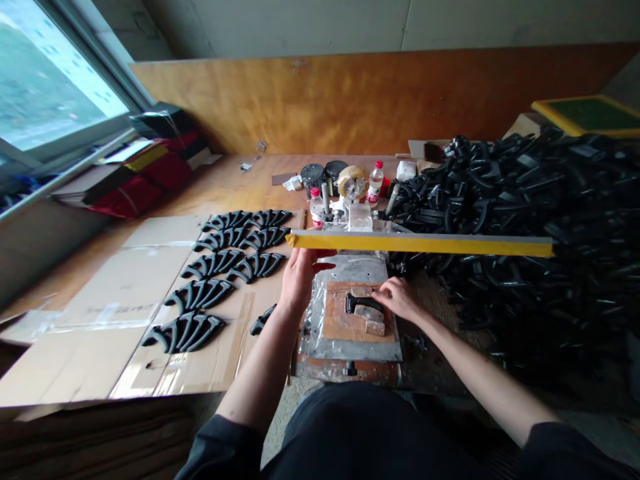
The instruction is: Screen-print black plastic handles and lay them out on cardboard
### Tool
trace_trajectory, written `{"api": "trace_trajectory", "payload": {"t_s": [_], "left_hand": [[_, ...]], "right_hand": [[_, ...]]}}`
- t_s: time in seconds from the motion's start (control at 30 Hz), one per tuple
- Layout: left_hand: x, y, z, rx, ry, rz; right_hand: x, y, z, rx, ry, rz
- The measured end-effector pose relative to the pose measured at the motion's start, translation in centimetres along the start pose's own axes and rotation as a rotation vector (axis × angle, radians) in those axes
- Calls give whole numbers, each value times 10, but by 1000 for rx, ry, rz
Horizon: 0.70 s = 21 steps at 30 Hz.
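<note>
A long yellow-edged frame spans above a grey metal plate. My left hand is at its left end, fingers bent around it near the corner, thumb stretched below. Under the frame a wooden board lies on the metal plate, with small wooden blocks fixed on it. A black plastic part rests against the blocks. My right hand is at the right end of this part, thumb and fingertips pressed together on it.
Rows of black curved parts lie on cardboard at left. A large heap of black parts covers the right side. Behind the plate stand red-capped bottles, dark tins and a tape roll.
</note>
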<state>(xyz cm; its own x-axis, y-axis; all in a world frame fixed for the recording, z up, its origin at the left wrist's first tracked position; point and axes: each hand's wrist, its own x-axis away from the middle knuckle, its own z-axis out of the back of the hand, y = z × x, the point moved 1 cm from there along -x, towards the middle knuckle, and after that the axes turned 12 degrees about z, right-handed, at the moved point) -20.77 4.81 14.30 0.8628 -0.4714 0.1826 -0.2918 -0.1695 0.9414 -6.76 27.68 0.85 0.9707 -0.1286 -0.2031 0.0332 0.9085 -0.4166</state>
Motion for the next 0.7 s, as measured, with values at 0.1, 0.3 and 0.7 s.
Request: {"api": "trace_trajectory", "payload": {"t_s": [0.1, 0.3, 0.7], "left_hand": [[23, -35, -5, 46, 46, 200], [92, -131, -3, 181, -116, 870], [80, -190, 237, -264, 665, 848]], "right_hand": [[4, -43, -27, 139, -168, 47], [15, -120, -26, 64, -164, 254], [48, 141, 173, 569, 336, -730]]}}
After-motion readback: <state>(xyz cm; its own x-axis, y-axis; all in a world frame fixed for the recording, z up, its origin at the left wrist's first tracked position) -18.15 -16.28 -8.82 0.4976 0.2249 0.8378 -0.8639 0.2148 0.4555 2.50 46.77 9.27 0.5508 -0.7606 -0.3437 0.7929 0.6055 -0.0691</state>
